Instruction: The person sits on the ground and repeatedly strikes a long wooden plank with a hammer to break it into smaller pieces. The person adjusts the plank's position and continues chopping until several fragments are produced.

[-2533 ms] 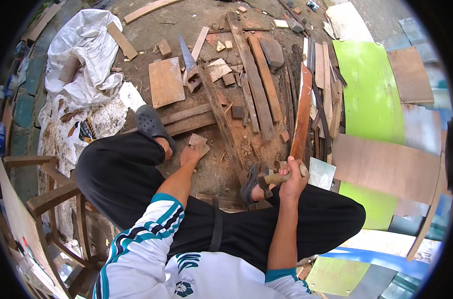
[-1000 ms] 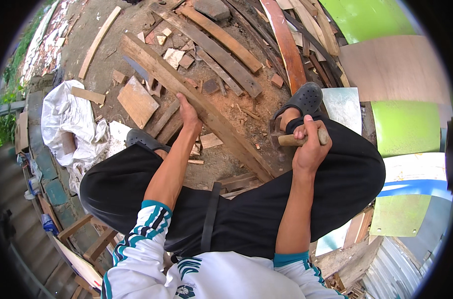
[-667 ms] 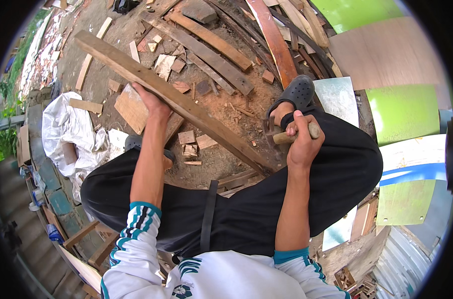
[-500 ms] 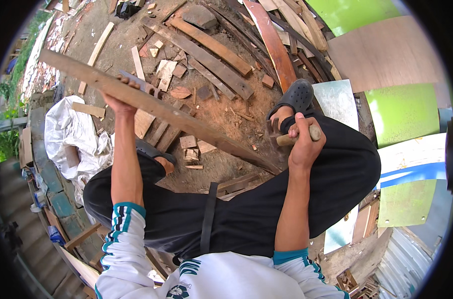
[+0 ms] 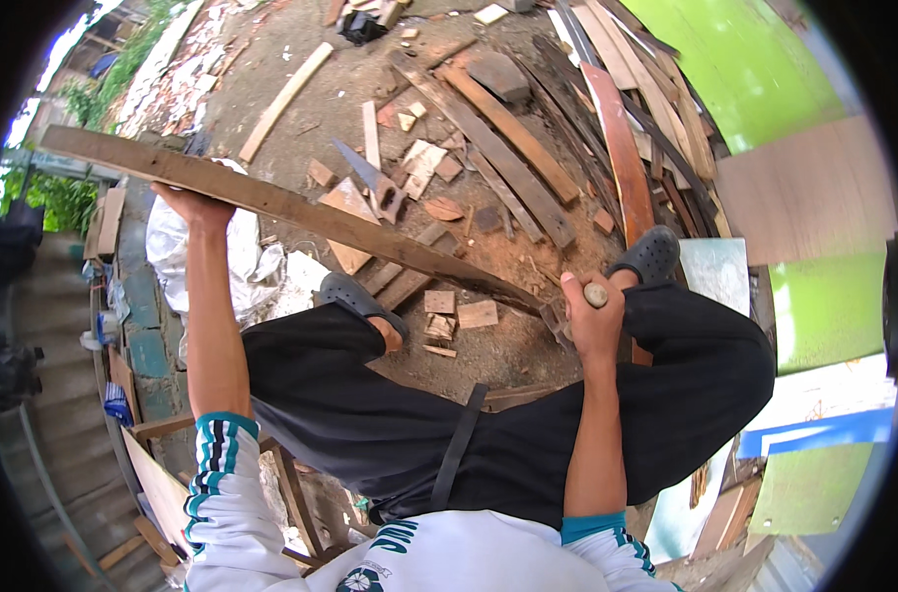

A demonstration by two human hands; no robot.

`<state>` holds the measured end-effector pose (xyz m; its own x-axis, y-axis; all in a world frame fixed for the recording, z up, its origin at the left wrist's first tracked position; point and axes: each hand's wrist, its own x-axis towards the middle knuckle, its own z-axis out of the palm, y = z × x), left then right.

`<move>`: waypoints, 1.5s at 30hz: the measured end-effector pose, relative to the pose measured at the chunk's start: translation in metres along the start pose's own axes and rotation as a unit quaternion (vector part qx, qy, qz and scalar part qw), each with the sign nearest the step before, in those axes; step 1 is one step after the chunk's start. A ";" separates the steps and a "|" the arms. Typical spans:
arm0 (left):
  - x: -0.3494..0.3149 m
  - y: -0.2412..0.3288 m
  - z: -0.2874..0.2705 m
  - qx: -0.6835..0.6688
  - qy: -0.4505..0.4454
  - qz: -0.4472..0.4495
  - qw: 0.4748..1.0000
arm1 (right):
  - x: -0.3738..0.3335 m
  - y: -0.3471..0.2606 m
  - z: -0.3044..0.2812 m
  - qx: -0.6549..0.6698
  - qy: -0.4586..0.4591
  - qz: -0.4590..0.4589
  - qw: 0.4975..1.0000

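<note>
A long weathered wooden beam (image 5: 301, 210) slants across my view from the upper left down to the middle right. Under its upper left part, my left hand (image 5: 194, 205) is closed around the edge and holds it up. My right hand (image 5: 594, 321) grips the wooden handle of a hammer (image 5: 595, 294). The dark metal hammer head (image 5: 556, 324) is beside the beam's lower right end; I cannot tell if the two touch. Beyond the beam a handsaw (image 5: 370, 180) lies on the ground among wood offcuts.
Small wood blocks (image 5: 440, 324) lie between my feet. Several planks (image 5: 513, 158) and a reddish board (image 5: 619, 148) lie farther off. A white sack (image 5: 232, 259) sits at the left. Green and brown panels (image 5: 804, 187) stand at the right.
My left hand has moved left and slightly down along with the beam. The hammer has swung down, so its head is now at the beam's lower right end. My view has shifted too.
</note>
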<state>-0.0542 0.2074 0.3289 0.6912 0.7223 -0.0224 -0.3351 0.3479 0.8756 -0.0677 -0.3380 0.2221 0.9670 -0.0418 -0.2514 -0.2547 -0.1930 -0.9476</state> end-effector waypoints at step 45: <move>-0.003 -0.061 -0.024 0.190 0.322 0.088 0.923 | 0.021 0.091 0.060 0.392 -0.099 -0.025 0.914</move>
<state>-0.0518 0.1983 0.2639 0.0824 0.9959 -0.0384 -0.0731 0.0445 0.9963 -0.0710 -0.2976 0.1183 0.9769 0.1415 -0.1603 -0.2129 0.5763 -0.7890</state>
